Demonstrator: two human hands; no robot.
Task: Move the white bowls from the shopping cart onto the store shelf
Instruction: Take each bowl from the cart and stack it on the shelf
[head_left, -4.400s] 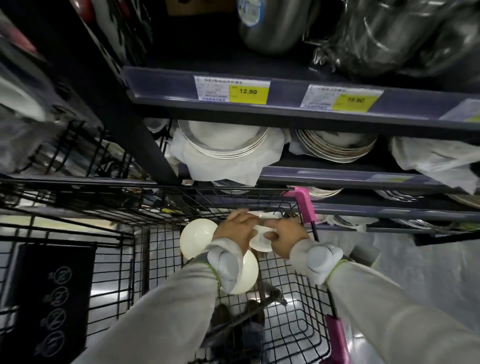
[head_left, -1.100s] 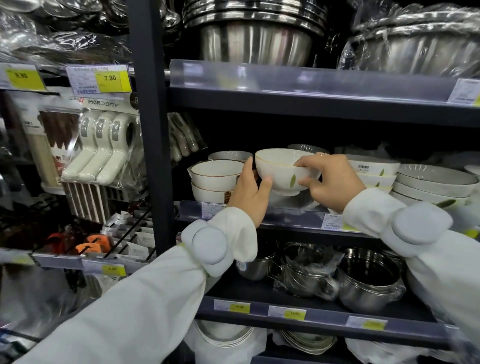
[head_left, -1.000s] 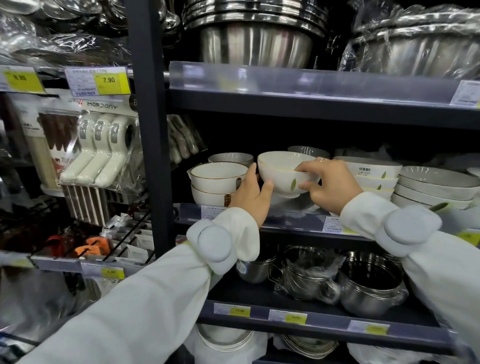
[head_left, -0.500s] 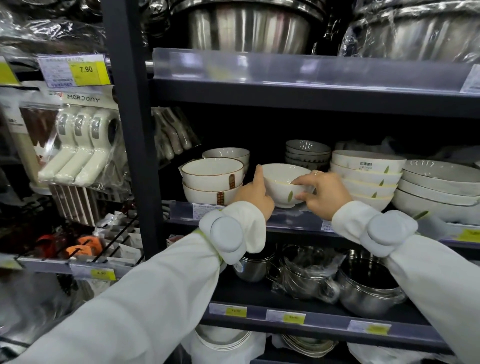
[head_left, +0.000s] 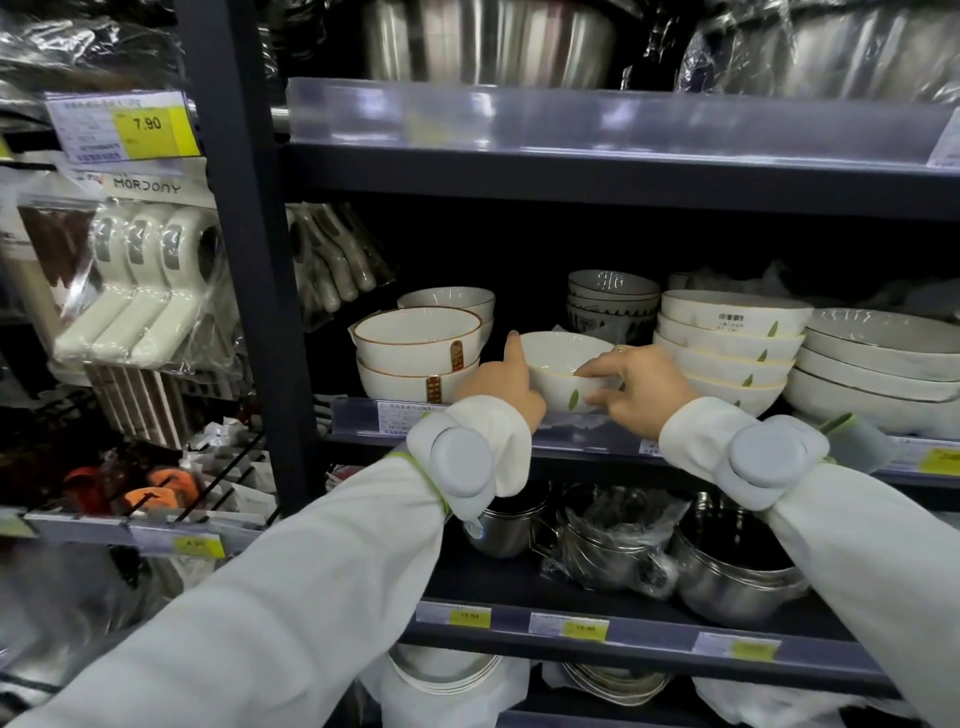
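At the front edge of the shelf (head_left: 571, 441), between two stacks of crockery, both hands are holding a bowl (head_left: 563, 371). It is a small, round, glossy white bowl with a green leaf mark on its side, and it is sitting low at the shelf lip; whether its base is touching the shelf cannot be told. The left hand (head_left: 501, 382) is cupping the bowl's left wall, index finger pointing up beside the rim. The right hand (head_left: 641, 387) is pinching the right side, fingers curling over the rim and thumb pressing lower on the wall. White sleeves (head_left: 311, 597) with round grey discs at the wrists are covering both arms.

Just left of the bowl, two brown-rimmed bowls (head_left: 418, 353) are standing stacked, each bearing a small red label. Just right, a stack of leaf bowls (head_left: 727, 345) is rising higher, the top one carrying a barcode sticker. Behind, dark patterned bowls (head_left: 613, 301) are sitting nested. On the shelf below, shiny steel pots (head_left: 727, 571) are standing, some wrapped in crinkled plastic.
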